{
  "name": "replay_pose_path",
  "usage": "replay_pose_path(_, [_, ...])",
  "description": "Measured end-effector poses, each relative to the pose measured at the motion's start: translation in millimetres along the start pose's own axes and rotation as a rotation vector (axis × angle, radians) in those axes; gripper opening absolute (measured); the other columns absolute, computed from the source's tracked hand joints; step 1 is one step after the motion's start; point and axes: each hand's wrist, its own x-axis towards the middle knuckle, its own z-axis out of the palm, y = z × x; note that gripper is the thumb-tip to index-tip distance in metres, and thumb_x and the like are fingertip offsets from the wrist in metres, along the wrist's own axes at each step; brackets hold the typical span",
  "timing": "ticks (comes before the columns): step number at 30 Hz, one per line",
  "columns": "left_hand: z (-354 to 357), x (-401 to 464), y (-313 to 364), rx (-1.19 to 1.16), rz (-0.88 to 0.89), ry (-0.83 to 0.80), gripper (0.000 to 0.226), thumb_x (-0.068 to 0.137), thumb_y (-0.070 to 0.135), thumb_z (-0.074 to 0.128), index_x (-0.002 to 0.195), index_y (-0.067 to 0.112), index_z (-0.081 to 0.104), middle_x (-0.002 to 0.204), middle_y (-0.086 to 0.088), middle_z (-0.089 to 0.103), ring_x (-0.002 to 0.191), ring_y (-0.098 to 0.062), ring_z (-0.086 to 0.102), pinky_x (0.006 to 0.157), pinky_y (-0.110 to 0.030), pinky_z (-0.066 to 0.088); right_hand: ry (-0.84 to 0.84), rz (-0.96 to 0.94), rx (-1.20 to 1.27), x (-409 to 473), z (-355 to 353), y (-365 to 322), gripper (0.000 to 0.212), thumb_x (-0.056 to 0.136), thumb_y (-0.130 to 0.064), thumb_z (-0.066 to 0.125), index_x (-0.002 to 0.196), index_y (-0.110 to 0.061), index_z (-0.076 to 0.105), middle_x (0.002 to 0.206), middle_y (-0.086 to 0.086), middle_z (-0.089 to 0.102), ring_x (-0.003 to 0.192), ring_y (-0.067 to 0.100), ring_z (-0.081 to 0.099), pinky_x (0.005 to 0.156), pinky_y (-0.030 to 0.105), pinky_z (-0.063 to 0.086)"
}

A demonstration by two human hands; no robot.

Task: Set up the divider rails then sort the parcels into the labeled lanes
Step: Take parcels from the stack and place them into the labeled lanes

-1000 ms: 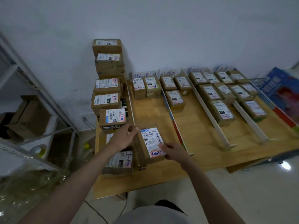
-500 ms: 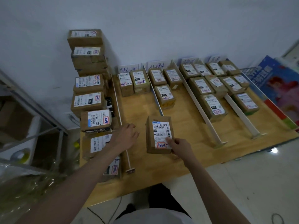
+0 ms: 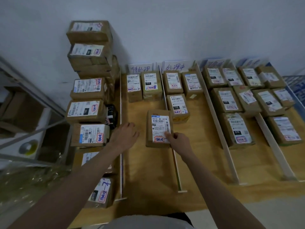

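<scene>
1. Brown cardboard parcel [image 3: 158, 128] is in our right hand [image 3: 179, 142]; our thumb pinches its near right corner, on the white label.
2. We hold this parcel over the wooden table [image 3: 148, 171], in the first lane, between the left divider rail [image 3: 121, 171] and the second divider rail [image 3: 177, 171]. It sits right at the second rail. We cannot tell if it touches the wood.
3. Our left hand [image 3: 124, 135] is loose, with its fingers spread, and holds nothing. It hangs over the left rail, just beside the parcel.
4. At the far edge of the table stand paper lane signs [image 3: 140, 68] with hand writing.
5. Two parcels [image 3: 142, 86] lie in the first lane under the first sign. Three parcels [image 3: 179, 91] lie in the next lane.
6. More parcels [image 3: 247, 96] fill the lanes toward the right edge, split by two more white rails [image 3: 219, 129].
7. Along the left edge we see a tall stack of unsorted parcels [image 3: 89, 90], outside the left rail.
8. We see a metal shelf [image 3: 24, 113] on the left, off the table.
</scene>
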Motion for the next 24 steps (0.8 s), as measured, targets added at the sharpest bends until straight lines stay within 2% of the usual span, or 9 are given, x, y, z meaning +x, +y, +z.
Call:
replay_pose_path(1, [0.1, 8.0, 0.1, 0.0, -0.015, 0.007, 0.045, 0.101, 0.045, 0.042, 0.129, 0.013, 0.055, 0.124, -0.008, 0.061, 0.106, -0.023, 0.06, 0.084, -0.037, 0.049, -0.01, -0.006, -0.006, 12.2, -1.9, -6.5, 0.044, 0.097, -0.049, 0.055, 0.099, -0.008, 0.07, 0.092, 0.003, 0.073, 0.081, 0.016, 0.069, 0.067, 0.03, 0.056])
replay_pose_path(4, [1.0, 29.8, 0.1, -0.003, -0.039, 0.026, 0.045, 0.1, 0.045, 0.043, 0.129, 0.013, 0.055, 0.123, -0.008, 0.061, 0.104, -0.022, 0.061, 0.081, -0.036, 0.048, -0.024, -0.031, -0.003, 51.7, -3.2, -24.6, 0.044, 0.096, -0.049, 0.055, 0.103, -0.008, 0.071, 0.094, 0.005, 0.074, 0.086, 0.02, 0.07, 0.08, 0.041, 0.059])
replay_pose_path(6, [2.0, 43.9, -0.6, 0.009, -0.059, 0.013, 0.047, 0.101, 0.046, 0.042, 0.132, 0.013, 0.053, 0.126, -0.008, 0.06, 0.107, -0.023, 0.06, 0.084, -0.037, 0.048, -0.019, -0.054, -0.031, 79.3, -2.2, -36.4, 0.046, 0.096, -0.05, 0.055, 0.102, -0.008, 0.071, 0.092, 0.007, 0.073, 0.087, 0.023, 0.07, 0.081, 0.044, 0.059])
replay_pose_path(11, [8.9, 72.3, -6.4, 0.015, -0.113, -0.013, 0.047, 0.101, 0.046, 0.04, 0.134, 0.015, 0.051, 0.129, -0.007, 0.058, 0.113, -0.024, 0.058, 0.091, -0.038, 0.047, -0.023, -0.012, -0.071, 138.2, 8.9, -57.4, 0.048, 0.097, -0.05, 0.055, 0.095, -0.002, 0.064, 0.09, 0.007, 0.066, 0.085, 0.023, 0.065, 0.075, 0.036, 0.055])
replay_pose_path(15, [20.7, 82.5, -10.8, -0.009, -0.137, -0.035, 0.048, 0.102, 0.047, 0.039, 0.136, 0.016, 0.05, 0.131, -0.007, 0.058, 0.114, -0.024, 0.058, 0.096, -0.041, 0.046, -0.024, 0.006, -0.176, 165.7, 22.0, -59.1, 0.045, 0.097, -0.048, 0.055, 0.091, -0.004, 0.063, 0.082, 0.007, 0.062, 0.082, 0.025, 0.064, 0.073, 0.036, 0.054])
replay_pose_path(19, [30.7, 85.5, -16.5, -0.021, -0.133, -0.034, 0.048, 0.101, 0.048, 0.04, 0.135, 0.014, 0.051, 0.13, -0.007, 0.059, 0.113, -0.024, 0.058, 0.096, -0.04, 0.045, -0.03, 0.019, -0.256, 181.4, 29.7, -54.3, 0.051, 0.097, -0.051, 0.052, 0.098, -0.002, 0.067, 0.091, 0.012, 0.068, 0.084, 0.027, 0.067, 0.075, 0.039, 0.058])
replay_pose_path(24, [35.9, 85.4, -21.2, -0.025, -0.133, -0.031, 0.048, 0.101, 0.047, 0.04, 0.134, 0.015, 0.051, 0.128, -0.006, 0.061, 0.112, -0.023, 0.059, 0.096, -0.039, 0.046, 0.004, 0.054, -0.351, 195.5, 39.5, -49.9, 0.059, 0.093, -0.059, 0.05, 0.11, -0.004, 0.064, 0.112, 0.017, 0.063, 0.095, 0.03, 0.065, 0.086, 0.047, 0.057])
